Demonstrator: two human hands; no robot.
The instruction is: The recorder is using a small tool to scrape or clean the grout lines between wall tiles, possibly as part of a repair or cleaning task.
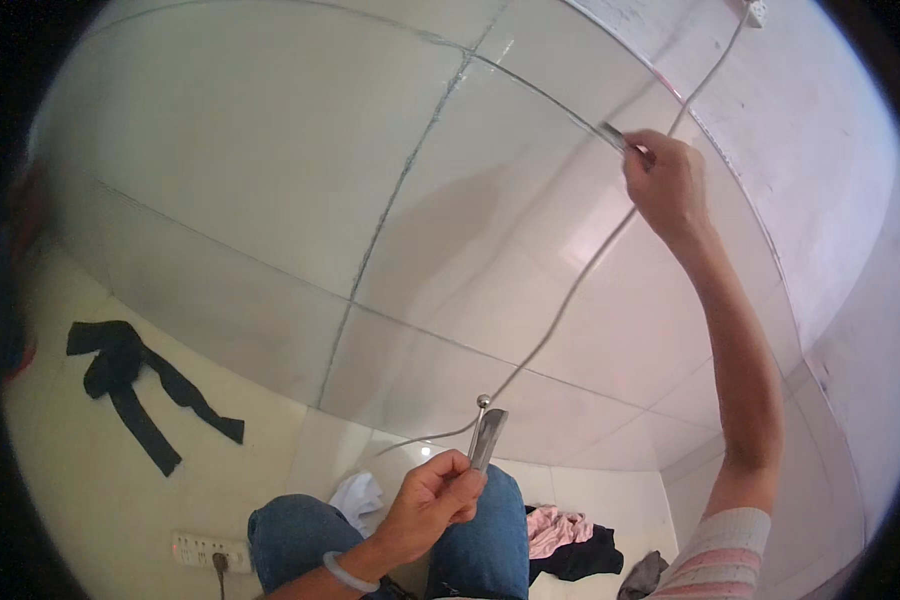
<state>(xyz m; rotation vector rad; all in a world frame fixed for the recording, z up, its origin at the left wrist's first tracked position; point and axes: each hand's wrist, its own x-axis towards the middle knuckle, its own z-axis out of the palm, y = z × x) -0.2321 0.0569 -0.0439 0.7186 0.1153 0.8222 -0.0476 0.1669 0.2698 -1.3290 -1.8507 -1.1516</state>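
My right hand (pixel 673 188) reaches up to the tiled wall (pixel 270 150), closed on a small flat metal scraper (pixel 613 136). The scraper's tip is at a dark grey joint line (pixel 535 88) between tiles. Low in front of my knees, my left hand (pixel 432 508) is closed around a thin rod with a shiny metal ball (pixel 483 401) on its end. Beside the rod, in the same grip, is a flat metal blade (pixel 488 440) with grey smears on it. Another grey joint (pixel 407 170) runs down the wall, rough at its edges.
A white cable (pixel 570 295) hangs across the wall from a socket (pixel 756 13). Black cloth strips (pixel 120 365) lie on the floor at left, above a white power strip (pixel 210 550). Pink cloth (pixel 558 530) and dark cloth (pixel 590 557) lie right of my knees; white cloth (pixel 358 500) lies between them.
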